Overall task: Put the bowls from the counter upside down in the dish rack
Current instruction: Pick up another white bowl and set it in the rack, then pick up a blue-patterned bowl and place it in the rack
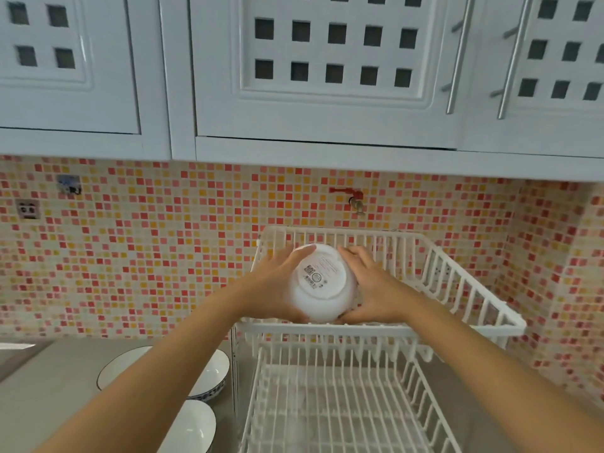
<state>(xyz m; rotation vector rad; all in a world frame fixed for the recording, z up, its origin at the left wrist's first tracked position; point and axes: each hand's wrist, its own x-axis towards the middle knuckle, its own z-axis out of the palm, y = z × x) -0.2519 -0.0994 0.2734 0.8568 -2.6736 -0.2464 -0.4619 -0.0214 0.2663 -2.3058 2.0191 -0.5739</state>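
Two tiers make up the white wire dish rack point(457, 289), which stands on the grey counter point(49, 403) against a wall of pink, red and yellow mosaic tile point(130, 256), under white cabinets point(327, 76) with square cut-outs. Both bare forearms reach up from the lower corners of the view and meet over the front left part of the upper tier. The left hand point(277, 282) and the right hand point(372, 289) clamp a white bowl point(322, 286) between them, palms pressed to its opposite sides, fingers spread and curved round its wall. The bowl is turned upside down, its base toward the camera, and sits just above the front rail of the upper tier; whether it touches the wires cannot be told. On the counter left of the rack, partly hidden by the left forearm, three more bowls stand upright: a wide dark-rimmed one point(124, 367), one with a blue pattern outside point(212, 377) and a white one point(196, 426) nearest the camera. A label on the held bowl's base carries a QR code, a barcode and fine print too small to read.
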